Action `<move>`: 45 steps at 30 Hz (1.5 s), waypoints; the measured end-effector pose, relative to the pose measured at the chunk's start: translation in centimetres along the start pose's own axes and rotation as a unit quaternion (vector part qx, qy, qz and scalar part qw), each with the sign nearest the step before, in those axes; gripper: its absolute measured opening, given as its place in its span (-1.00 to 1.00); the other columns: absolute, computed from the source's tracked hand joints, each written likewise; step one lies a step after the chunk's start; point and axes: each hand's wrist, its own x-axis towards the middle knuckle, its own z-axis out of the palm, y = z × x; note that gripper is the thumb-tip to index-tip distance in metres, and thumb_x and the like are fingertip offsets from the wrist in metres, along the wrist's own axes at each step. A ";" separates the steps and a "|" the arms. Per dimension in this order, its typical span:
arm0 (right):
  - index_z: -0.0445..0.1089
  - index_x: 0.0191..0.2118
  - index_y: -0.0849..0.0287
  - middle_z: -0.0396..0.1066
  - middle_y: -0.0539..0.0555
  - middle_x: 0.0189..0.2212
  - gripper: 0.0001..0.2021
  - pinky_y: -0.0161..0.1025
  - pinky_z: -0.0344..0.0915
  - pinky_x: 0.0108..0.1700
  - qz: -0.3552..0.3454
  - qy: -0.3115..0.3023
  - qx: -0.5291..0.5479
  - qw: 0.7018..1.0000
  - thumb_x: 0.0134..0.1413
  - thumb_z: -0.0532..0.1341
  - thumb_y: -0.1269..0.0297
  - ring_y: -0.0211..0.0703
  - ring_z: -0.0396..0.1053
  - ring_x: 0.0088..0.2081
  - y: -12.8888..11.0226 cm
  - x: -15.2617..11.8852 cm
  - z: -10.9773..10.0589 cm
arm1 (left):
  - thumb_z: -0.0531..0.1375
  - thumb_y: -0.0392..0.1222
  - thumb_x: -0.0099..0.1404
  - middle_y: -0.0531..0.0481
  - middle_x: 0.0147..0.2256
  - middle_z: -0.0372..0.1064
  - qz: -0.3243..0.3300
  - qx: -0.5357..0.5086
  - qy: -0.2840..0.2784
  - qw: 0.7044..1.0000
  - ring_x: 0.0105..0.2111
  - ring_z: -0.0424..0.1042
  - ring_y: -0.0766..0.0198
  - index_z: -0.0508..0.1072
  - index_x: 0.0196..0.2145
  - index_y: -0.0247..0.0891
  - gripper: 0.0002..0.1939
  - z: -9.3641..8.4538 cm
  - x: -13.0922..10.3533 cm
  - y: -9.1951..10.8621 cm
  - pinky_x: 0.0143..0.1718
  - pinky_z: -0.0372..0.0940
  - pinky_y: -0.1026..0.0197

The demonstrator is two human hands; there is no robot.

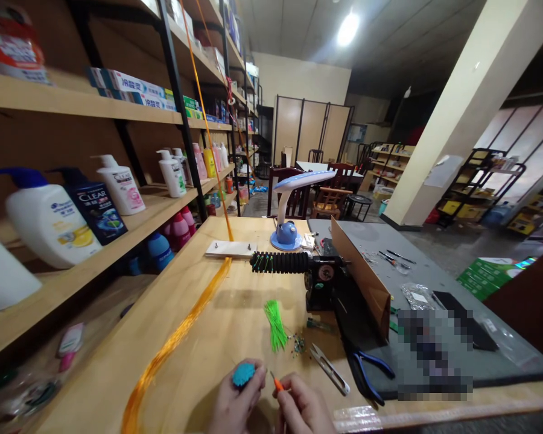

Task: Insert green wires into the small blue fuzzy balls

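Blue piece (243, 375) and orange-handled tool (278, 384), in hand above a counter (244, 328).
Left hand (236, 401): fingers closed round the blue piece, top exposed. Right hand (302, 405): fingers pinching the orange-handled tool, just beside the left hand. Beyond: green strands (276, 327); near the right hand, scissors (321, 358).

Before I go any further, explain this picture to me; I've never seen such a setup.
There is no robot: one camera, worn on a person's head, looks forward and down at their bare hands. The left hand holds a blue piece; the right hand holds a slim orange tool. On the table lie green strands and snips, with pliers to their right and orange thread to the left. Farther back stand a lamp and a black device.
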 end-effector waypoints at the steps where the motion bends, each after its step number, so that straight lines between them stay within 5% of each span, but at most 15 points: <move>1: 0.35 -0.19 0.20 0.27 -0.08 -0.67 -0.33 -0.41 0.08 -0.59 0.002 -0.001 0.003 1.000 0.14 -0.03 -0.40 -0.31 0.20 -0.66 0.1 0.2 0.0 | 0.45 0.26 -0.23 0.23 -0.64 0.12 0.001 -0.002 0.000 1.000 -0.63 0.05 0.43 0.43 -0.55 -0.24 -0.47 0.0 0.0 -0.1 -0.60 0.03 0.37; 5: 0.26 0.08 0.28 0.32 -0.07 -0.68 -0.21 -0.40 0.10 -0.60 -0.005 -0.013 0.020 1.000 0.13 -0.04 -0.41 -0.28 0.22 -0.68 0.7 0.7 -0.2 | 0.45 0.28 -0.25 0.20 -0.63 0.18 -0.009 0.004 0.004 1.000 -0.62 0.10 0.40 0.48 -0.51 -0.25 -0.45 0.0 0.0 -0.4 -0.60 0.03 0.34; 11: 0.19 0.22 0.28 0.35 -0.05 -0.66 -0.24 -0.38 0.17 -0.55 -0.021 -0.001 0.025 0.999 0.20 0.00 -0.31 -0.26 0.29 -0.64 1.1 0.1 -0.9 | 0.42 0.33 -0.25 0.19 -0.61 0.19 -0.022 0.025 0.001 0.999 -0.60 0.13 0.38 0.50 -0.45 -0.24 -0.40 0.2 0.3 -0.7 -0.57 0.08 0.34; 16: 0.26 0.12 0.26 0.27 -0.11 -0.70 -0.23 -0.41 0.10 -0.62 -0.005 0.005 0.051 0.999 0.12 0.02 -0.38 -0.29 0.21 -0.69 1.7 0.6 -0.4 | 0.44 0.27 -0.22 0.18 -0.61 0.22 -0.029 0.022 -0.016 0.999 -0.59 0.17 0.38 0.48 -0.50 -0.23 -0.47 0.0 0.5 -1.3 -0.55 0.12 0.35; 23: 0.31 0.01 0.24 0.18 -0.14 -0.69 -0.31 -0.41 0.06 -0.60 -0.023 -0.010 0.041 0.999 0.16 0.00 -0.35 -0.31 0.15 -0.67 1.0 0.4 -1.1 | 0.43 0.24 -0.15 0.17 -0.60 0.23 -0.064 -0.001 -0.076 0.995 -0.65 0.05 0.48 0.45 -0.49 -0.27 -0.48 -0.2 1.0 -1.0 -0.63 -0.14 0.40; 28: 0.41 -0.04 0.17 0.20 -0.10 -0.63 -0.51 -0.37 0.11 -0.49 -0.060 -0.008 -0.129 0.990 0.28 0.01 -0.14 -0.29 0.16 -0.58 -0.5 -0.5 -2.2 | 0.41 0.20 -0.08 0.14 -0.56 0.29 -0.019 0.058 -0.058 0.996 -0.53 0.26 0.32 0.49 -0.44 -0.20 -0.57 -0.1 0.8 -0.4 -0.50 0.17 0.34; 33: 0.41 -0.07 0.13 0.19 -0.12 -0.67 -0.55 -0.39 0.07 -0.56 -0.027 0.024 -0.117 0.992 0.25 0.06 -0.15 -0.28 0.14 -0.62 -0.1 -0.2 -2.1 | 0.39 0.22 -0.05 0.13 -0.55 0.30 0.051 0.085 -0.060 0.993 -0.48 0.29 0.25 0.48 -0.50 -0.17 -0.59 0.3 0.5 -0.8 -0.42 0.22 0.28; 41: 0.31 0.05 0.22 0.18 -0.13 -0.70 -0.30 -0.38 0.08 -0.61 -0.004 0.025 0.042 0.999 0.18 -0.04 -0.35 -0.29 0.12 -0.69 0.9 0.2 -0.7 | 0.42 0.28 -0.17 0.18 -0.60 0.22 -0.084 0.008 -0.080 0.993 -0.64 0.07 0.45 0.46 -0.50 -0.26 -0.46 0.1 0.8 -1.6 -0.63 -0.13 0.38; 45: 0.37 0.03 0.17 0.27 -0.04 -0.60 -0.46 -0.35 0.14 -0.52 -0.068 -0.003 -0.056 0.996 0.29 -0.04 -0.18 -0.26 0.20 -0.60 0.1 -0.3 -1.6 | 0.42 0.25 -0.12 0.18 -0.59 0.21 -0.092 0.019 -0.102 0.990 -0.62 0.11 0.43 0.45 -0.49 -0.26 -0.48 -0.2 1.2 -0.5 -0.60 -0.05 0.38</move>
